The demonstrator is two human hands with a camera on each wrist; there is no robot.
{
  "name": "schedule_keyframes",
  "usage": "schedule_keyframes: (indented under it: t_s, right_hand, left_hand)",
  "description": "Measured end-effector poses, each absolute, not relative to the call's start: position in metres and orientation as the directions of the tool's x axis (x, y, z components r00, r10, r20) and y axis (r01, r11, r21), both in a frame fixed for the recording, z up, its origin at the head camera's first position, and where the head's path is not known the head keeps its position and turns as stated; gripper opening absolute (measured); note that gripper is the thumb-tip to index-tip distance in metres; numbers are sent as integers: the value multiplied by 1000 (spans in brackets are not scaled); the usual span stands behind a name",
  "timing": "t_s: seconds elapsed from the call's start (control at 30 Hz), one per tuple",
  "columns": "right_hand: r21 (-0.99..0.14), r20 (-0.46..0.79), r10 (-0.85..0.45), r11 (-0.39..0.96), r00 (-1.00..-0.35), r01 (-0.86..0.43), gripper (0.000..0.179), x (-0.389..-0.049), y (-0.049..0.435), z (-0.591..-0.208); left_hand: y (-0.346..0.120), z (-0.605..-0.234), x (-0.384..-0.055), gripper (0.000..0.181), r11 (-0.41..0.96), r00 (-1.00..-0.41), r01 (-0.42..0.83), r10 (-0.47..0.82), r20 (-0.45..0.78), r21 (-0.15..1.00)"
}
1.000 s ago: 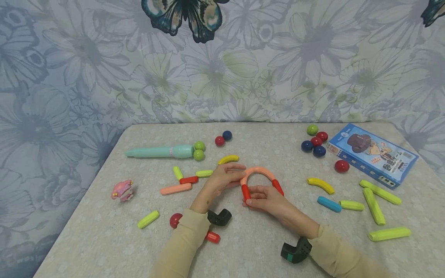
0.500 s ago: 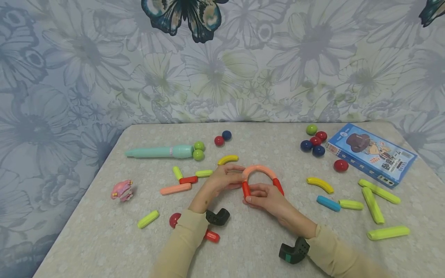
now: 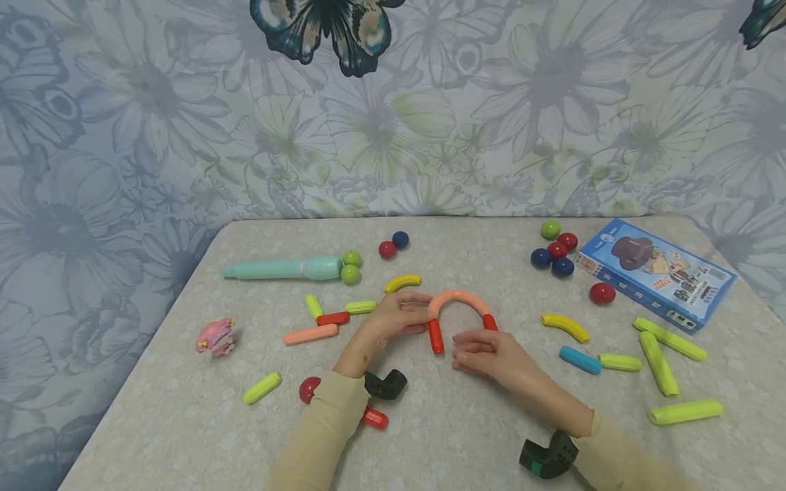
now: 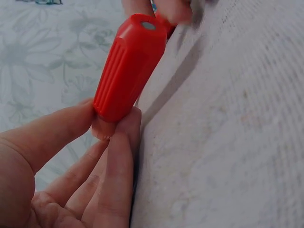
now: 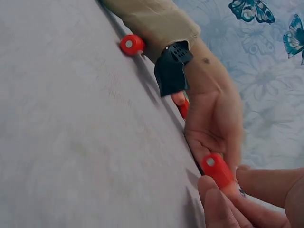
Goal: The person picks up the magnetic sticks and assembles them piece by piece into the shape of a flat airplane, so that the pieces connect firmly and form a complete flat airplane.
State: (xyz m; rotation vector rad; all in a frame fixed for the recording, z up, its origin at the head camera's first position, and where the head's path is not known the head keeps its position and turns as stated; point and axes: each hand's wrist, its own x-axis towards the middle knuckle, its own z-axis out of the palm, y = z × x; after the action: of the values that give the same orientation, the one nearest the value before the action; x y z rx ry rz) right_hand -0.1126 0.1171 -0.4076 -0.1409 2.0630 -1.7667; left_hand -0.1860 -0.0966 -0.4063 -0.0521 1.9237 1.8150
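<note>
An arch of magnetic building sticks (image 3: 457,295) stands at mid-table: a curved orange piece with a red stick (image 3: 435,335) at its left end and another red stick (image 3: 489,322) at its right. My left hand (image 3: 396,315) pinches the left joint between thumb and fingers, and a round magnet shows in the red stick's end (image 4: 130,71) in the left wrist view. My right hand (image 3: 500,358) is just in front of the right red stick, hiding its lower part. Its thumb (image 5: 268,185) and fingers are apart, fingertips pointing into the gap between the two red sticks.
Loose sticks lie left, including an orange one (image 3: 310,334), and several yellow-green ones (image 3: 660,363) lie right. A red ball (image 3: 309,389) and red stick (image 3: 376,418) are by my left sleeve. Also present: mint pen-shaped object (image 3: 282,268), pink figurine (image 3: 216,337), blue box (image 3: 657,273), magnetic balls (image 3: 557,249).
My right hand has let go of the left red stick and moved right. The right side of the arch has shifted slightly inward. My left hand stays at the left joint.
</note>
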Motion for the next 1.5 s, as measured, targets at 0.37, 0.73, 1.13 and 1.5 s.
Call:
schedule_keyframes:
  t_s: [0.37, 0.73, 1.13, 1.5]
  right_hand:
    - [-783, 32, -205, 604, -978, -152, 30, -112, 212, -379]
    - [-526, 104, -102, 838, -989, -142, 41, -176, 288, -368]
    - [-439, -26, -169, 888, -985, -140, 44, -176, 297, -387]
    - [-790, -28, -297, 592, -954, -161, 42, -113, 212, -380]
  left_hand:
    - [-93, -406, -187, 36, 126, -884, -379, 243, -399, 917]
    - [-92, -413, -185, 37, 165, -891, -342, 256, -375, 925]
    - [-94, -406, -184, 39, 176, -892, -331, 263, -368, 927]
    - [-95, -410, -187, 37, 166, -895, -338, 247, -371, 927]
